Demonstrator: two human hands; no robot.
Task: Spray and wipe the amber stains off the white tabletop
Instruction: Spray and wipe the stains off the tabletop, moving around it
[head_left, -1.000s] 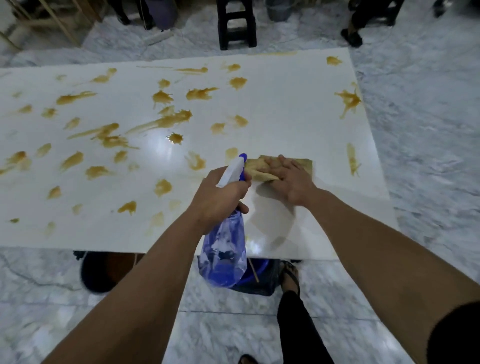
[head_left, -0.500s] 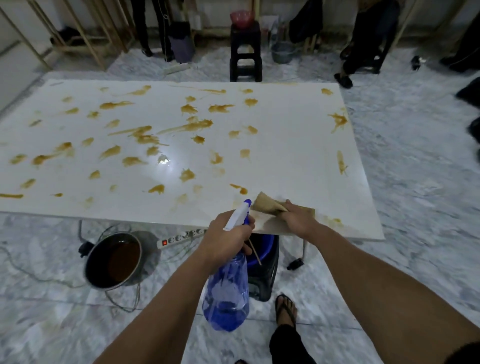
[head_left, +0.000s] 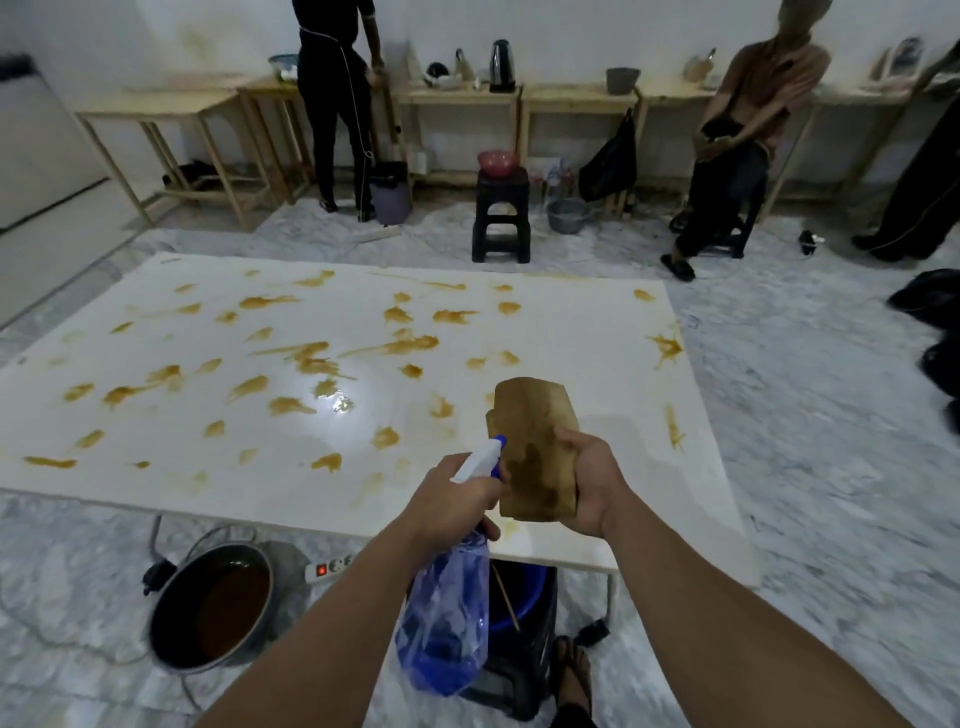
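You have one white tabletop (head_left: 597, 332) carrying dozens of amber stains (head_left: 410, 344), too many to count exactly. There is one blue spray bottle (head_left: 447, 618), one brown cloth (head_left: 535, 447), one dark pot (head_left: 210, 605) and one black stool (head_left: 502, 215).

Dim, even indoor light, bluish cast. Bright glare patch on white tabletop (head_left: 332, 400) near centre. Soft shadow beneath the tabletop's edge at 6 o'clock. Wide-angle bending toward the corners. Motion blur on floor at 3 and 9 o'clock; background figures soft.
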